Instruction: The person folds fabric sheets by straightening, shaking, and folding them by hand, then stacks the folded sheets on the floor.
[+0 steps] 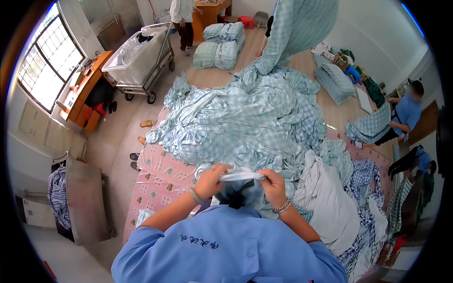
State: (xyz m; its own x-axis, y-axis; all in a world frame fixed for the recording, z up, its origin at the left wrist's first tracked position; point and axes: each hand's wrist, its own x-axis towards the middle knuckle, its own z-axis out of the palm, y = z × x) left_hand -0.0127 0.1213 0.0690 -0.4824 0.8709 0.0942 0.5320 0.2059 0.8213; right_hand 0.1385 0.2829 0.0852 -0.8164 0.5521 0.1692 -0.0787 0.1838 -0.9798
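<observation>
In front of my chest, a pale cloth (240,175) is stretched in a narrow band between my two hands. My left hand (211,182) is closed on one end of it, with a bracelet at the wrist. The other end is pinched by my right hand (273,187), whose wrist carries bracelets too. Part of the cloth hangs below the band, partly dark in shadow. Just beyond my hands spreads a large heap of pale green checked sheets (240,118). A whitish sheet (325,203) lies to the right of my right hand.
Patterned pink floor covering (153,184) lies under the heap. A white wheeled cart (137,61) and a metal bin (87,198) stand left. Tied bundles (217,54) sit behind. A co-worker (406,113) handles checked cloth at right; another person (181,19) stands at the back.
</observation>
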